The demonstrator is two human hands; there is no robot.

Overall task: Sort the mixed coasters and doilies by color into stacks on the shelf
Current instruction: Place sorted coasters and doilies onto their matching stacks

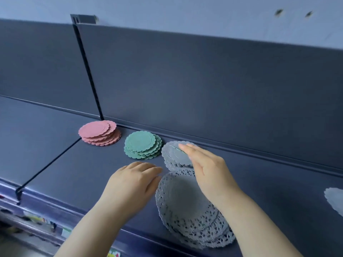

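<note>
On the dark shelf (pixel 78 169) stand three coaster stacks in a row along the back: pink coasters (pixel 99 133), green coasters (pixel 142 144) and grey coasters (pixel 176 154). In front of the grey stack lies a pile of white lace doilies (pixel 189 206), reaching the shelf's front edge. My right hand (pixel 206 167) lies with straight fingers over the right side of the grey stack, fingertips on its top. My left hand (pixel 135 184) rests flat, fingers relaxed, on the shelf at the left edge of the doily pile.
Another white doily (pixel 335 199) shows at the right frame edge. A thin black divider (pixel 50 162) crosses the shelf left of the pink stack, and a black upright (pixel 87 71) runs up the back panel. Price labels (pixel 65 231) line the front lip.
</note>
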